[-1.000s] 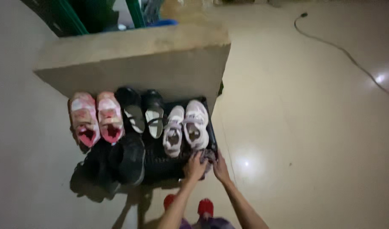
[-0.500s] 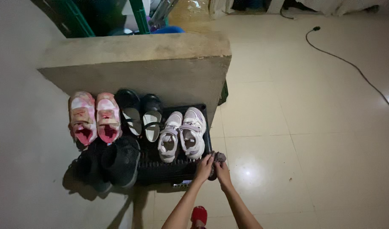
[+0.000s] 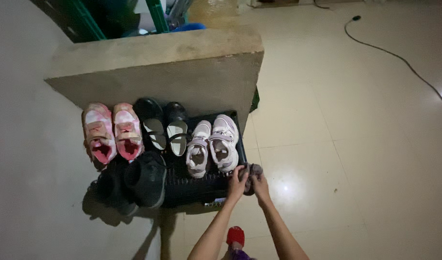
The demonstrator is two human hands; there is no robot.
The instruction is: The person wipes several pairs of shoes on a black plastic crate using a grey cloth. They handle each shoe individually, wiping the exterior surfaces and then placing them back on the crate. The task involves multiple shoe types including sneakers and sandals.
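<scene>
Where shoes fill tray (image 3: 238,120), cloth-holding hands (image 3: 249,185).

I see a black slatted shoe rack (image 3: 201,190) sitting on the pale tiled floor (image 3: 356,159), pushed against a low concrete wall (image 3: 173,72). Back row on the rack, left to right: 1 pair of pink sneakers (image 3: 112,132), 1 pair of black strap shoes (image 3: 164,126), 1 pair of white-lilac sneakers (image 3: 214,147). Front left: 1 pair of dark shoes (image 3: 134,180), partly overhanging the rack edge. A black cable (image 3: 399,58) lies on the floor, well apart, upper right.
</scene>
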